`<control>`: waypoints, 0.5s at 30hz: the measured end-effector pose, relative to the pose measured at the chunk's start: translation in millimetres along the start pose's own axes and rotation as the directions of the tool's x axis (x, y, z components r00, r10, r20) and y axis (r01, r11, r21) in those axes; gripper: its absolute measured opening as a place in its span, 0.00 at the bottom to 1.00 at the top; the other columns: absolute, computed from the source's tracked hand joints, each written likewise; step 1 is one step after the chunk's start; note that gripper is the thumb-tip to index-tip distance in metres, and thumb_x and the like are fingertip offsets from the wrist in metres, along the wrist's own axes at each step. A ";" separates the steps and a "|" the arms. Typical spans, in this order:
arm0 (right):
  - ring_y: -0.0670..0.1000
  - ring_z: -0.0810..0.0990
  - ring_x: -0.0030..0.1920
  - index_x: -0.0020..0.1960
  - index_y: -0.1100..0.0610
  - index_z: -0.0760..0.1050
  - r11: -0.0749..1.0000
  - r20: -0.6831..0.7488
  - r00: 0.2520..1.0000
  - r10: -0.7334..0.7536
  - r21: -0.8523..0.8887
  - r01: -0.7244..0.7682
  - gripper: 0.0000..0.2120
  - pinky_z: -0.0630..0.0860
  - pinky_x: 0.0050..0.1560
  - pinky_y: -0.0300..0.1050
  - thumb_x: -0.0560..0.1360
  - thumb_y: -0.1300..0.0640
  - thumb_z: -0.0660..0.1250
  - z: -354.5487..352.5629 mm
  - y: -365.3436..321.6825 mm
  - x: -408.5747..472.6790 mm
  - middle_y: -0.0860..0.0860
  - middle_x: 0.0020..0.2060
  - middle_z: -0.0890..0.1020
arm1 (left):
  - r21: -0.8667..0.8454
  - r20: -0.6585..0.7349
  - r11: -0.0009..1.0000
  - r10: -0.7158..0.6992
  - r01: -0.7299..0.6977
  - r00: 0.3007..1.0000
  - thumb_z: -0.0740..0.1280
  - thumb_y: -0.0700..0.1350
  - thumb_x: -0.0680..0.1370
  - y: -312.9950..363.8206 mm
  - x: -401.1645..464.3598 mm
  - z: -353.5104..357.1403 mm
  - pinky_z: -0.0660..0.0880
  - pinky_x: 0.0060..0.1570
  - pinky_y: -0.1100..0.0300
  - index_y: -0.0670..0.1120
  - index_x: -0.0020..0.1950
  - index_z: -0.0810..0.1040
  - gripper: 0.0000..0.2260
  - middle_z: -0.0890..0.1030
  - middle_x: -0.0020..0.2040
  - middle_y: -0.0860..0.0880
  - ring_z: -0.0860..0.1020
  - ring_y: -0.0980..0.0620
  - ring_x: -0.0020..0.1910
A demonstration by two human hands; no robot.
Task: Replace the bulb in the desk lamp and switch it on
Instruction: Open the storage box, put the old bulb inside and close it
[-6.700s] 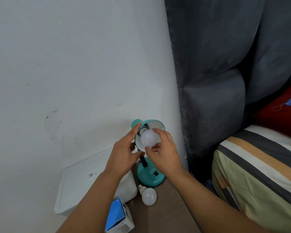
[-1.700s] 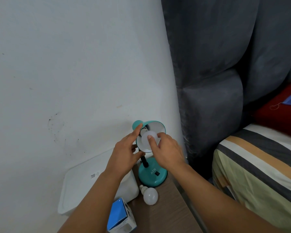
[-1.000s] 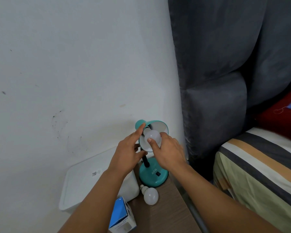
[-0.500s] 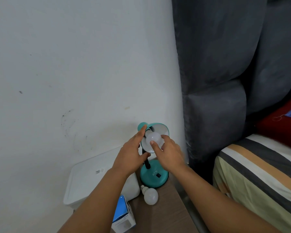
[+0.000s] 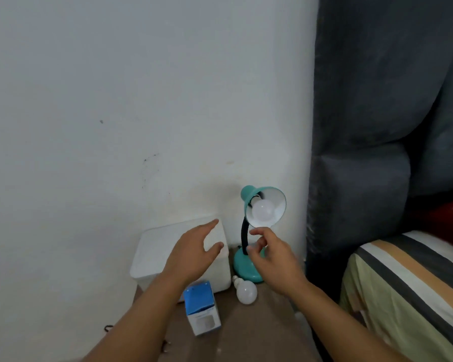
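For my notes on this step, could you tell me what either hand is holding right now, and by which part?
Nothing is held. The left hand and the right hand are both open and empty, below the lamp shade, clear of the fitted bulb.

teal desk lamp (image 5: 247, 267) (shade white inside), white bulbs, blue-and-white carton (image 5: 202, 310), white bin (image 5: 152, 259), grey headboard (image 5: 377, 126), striped bedding (image 5: 413, 278)

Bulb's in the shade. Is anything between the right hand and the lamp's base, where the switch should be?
Nothing visible. The right hand hovers open just over the teal base, partly covering it, so the switch itself is hidden. The loose bulb lies nearer the camera, off that path.
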State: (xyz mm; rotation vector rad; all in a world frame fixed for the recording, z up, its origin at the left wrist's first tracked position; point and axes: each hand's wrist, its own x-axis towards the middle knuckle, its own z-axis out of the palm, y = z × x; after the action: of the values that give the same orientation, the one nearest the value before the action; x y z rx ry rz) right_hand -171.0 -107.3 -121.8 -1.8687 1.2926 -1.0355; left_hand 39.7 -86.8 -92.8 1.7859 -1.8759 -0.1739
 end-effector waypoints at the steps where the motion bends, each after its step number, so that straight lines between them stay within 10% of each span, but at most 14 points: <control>1: 0.41 0.75 0.35 0.60 0.45 0.73 1.000 0.046 0.999 -0.017 0.001 0.017 0.12 0.69 0.38 0.32 0.77 0.52 0.67 6.7 -0.3 -3.6 0.46 0.39 0.78 | 0.003 -0.008 0.999 -0.032 0.032 0.999 0.67 0.55 0.79 -9.4 -7.4 -2.8 0.61 0.70 0.63 0.55 0.77 0.66 0.26 0.71 0.74 0.53 0.68 0.54 0.73; 8: 0.42 0.74 0.48 0.64 0.48 0.72 0.995 0.144 0.989 -0.016 -0.090 0.030 0.22 0.73 0.53 0.35 0.72 0.49 0.74 51.6 0.2 6.1 0.40 0.48 0.73 | -0.094 -0.081 0.959 -0.274 0.266 0.958 0.71 0.57 0.76 -83.3 -46.3 -23.1 0.65 0.69 0.60 0.53 0.72 0.73 0.25 0.75 0.71 0.52 0.72 0.52 0.70; 15: 0.53 0.58 0.75 0.77 0.46 0.58 0.979 0.211 0.975 0.072 -0.200 -0.029 0.51 0.59 0.74 0.51 0.62 0.36 0.78 85.4 0.5 40.4 0.49 0.76 0.60 | -0.155 -0.008 0.838 -0.531 0.523 0.847 0.72 0.73 0.63 -143.8 -53.7 -28.9 0.56 0.77 0.45 0.54 0.81 0.53 0.54 0.58 0.81 0.48 0.55 0.44 0.79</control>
State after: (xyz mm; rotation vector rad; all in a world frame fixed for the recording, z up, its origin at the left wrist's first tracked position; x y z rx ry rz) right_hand -88.6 -140.3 -154.0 -2.0199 1.3426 -0.6744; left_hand 179.4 -44.0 -148.2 2.1375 -1.2513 -0.4507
